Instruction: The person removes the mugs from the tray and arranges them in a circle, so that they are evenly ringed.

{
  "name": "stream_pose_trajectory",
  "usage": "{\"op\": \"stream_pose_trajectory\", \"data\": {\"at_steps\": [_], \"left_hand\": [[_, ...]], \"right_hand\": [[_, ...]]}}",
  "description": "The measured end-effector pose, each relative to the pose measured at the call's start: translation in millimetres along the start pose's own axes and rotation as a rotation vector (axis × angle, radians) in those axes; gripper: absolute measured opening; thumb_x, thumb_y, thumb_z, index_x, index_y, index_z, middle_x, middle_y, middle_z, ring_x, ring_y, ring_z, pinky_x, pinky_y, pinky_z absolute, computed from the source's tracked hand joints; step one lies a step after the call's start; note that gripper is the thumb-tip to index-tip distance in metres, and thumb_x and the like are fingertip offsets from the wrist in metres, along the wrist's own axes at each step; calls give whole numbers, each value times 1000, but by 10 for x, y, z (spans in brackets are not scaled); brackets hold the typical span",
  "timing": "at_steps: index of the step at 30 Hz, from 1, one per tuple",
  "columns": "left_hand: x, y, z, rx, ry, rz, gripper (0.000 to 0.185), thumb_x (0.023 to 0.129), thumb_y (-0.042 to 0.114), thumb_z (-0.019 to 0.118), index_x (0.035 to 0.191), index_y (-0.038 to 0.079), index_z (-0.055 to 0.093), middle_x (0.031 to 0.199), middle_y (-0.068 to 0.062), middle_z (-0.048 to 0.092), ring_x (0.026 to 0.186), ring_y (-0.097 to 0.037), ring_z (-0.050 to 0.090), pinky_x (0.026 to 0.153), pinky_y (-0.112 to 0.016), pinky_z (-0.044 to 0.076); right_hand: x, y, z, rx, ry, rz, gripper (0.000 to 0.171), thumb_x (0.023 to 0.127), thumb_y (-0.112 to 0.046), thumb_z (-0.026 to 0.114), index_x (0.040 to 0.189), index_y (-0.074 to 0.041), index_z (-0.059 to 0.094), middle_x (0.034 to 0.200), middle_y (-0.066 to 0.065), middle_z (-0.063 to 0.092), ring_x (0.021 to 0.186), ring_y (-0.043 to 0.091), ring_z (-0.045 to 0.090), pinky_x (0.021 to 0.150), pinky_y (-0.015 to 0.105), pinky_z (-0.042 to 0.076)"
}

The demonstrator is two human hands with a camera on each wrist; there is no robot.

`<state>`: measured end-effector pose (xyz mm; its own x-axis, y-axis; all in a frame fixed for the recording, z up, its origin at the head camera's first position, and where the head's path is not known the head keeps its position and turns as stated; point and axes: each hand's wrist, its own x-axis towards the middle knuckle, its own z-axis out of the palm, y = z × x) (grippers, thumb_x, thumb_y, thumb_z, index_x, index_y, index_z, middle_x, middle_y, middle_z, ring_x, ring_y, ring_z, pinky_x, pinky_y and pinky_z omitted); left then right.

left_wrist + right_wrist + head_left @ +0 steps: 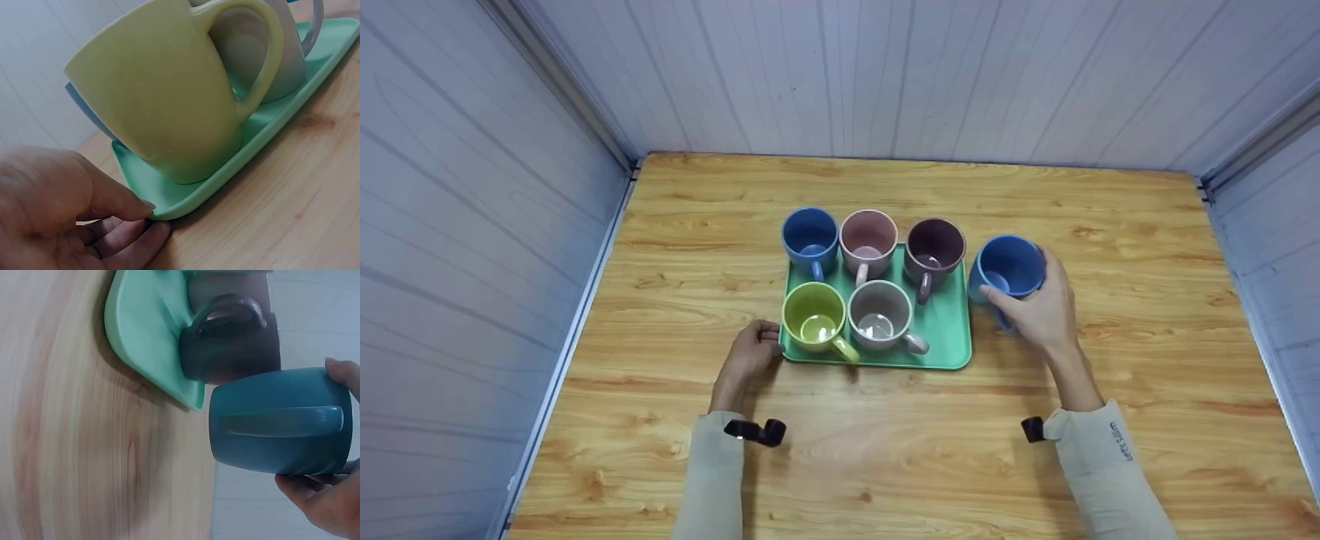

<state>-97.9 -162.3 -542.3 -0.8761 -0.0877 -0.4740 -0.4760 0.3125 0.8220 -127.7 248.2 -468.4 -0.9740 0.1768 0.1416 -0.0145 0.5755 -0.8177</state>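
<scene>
My right hand (1046, 309) grips a blue mug (1006, 264) by its sides near the rim, just off the tray's right edge. In the right wrist view that mug's handle (287, 422) faces the camera, clear of my fingers. My left hand (751, 351) pinches the near left corner of a green tray (946, 336), thumb on the rim and fingers below it. On the tray stand a yellow-green mug (813, 304) and a grey mug (877, 311) in front. Behind them are another blue mug (810, 231), a pink mug (868, 231) and a dark purple mug (934, 244).
The tray lies on a wood-grain table (840, 450). Pale panel walls (870, 75) stand behind it and at both sides. The grey mug's handle (915, 343) points toward the tray's open front right part. Black wrist mounts (757, 433) sit on both sleeves.
</scene>
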Motion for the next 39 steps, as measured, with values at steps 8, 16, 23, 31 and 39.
{"op": "stream_pose_trajectory", "data": {"at_steps": [8, 16, 23, 31, 39], "left_hand": [[-3, -9, 0, 2, 1, 2, 37, 79, -9, 51, 116, -7, 53, 110, -18, 56, 102, -26, 53, 89, -33, 47], [2, -25, 2, -15, 14, -1, 37, 77, -10, 50, 113, -5, 54, 107, -16, 57, 100, -25, 53, 85, -29, 46], [7, -35, 10, -14, 8, 22, 36, 77, -10, 49, 113, -7, 54, 105, -16, 57, 99, -25, 53, 83, -29, 46], [13, -18, 15, -17, 12, 14, 35, 79, -9, 50, 114, -6, 54, 105, -15, 55, 98, -24, 52, 84, -29, 46], [-1, -31, 22, -22, 18, 27, 36, 79, -10, 49, 114, -6, 54, 107, -17, 57, 100, -25, 54, 83, -28, 47]], "right_hand": [[157, 94, 15, -16, 15, 43, 101, 67, -38, 84, 146, -4, 31, 141, 19, 43, 126, 34, 43, 104, 52, 35], [329, 176, 33, -29, 4, 76, 101, 67, -41, 83, 146, -4, 32, 142, 19, 43, 127, 34, 43, 105, 52, 35], [463, 293, 21, -56, -2, 98, 103, 67, -46, 83, 146, -4, 31, 142, 19, 43, 128, 34, 42, 106, 51, 34], [556, 423, 33, -43, -4, 108, 104, 66, -47, 83, 145, -5, 31, 142, 17, 43, 129, 33, 41, 107, 51, 33], [576, 479, 79, -36, -3, 120, 104, 68, -45, 82, 147, -4, 28, 145, 18, 40, 132, 33, 39, 110, 50, 31]]}}
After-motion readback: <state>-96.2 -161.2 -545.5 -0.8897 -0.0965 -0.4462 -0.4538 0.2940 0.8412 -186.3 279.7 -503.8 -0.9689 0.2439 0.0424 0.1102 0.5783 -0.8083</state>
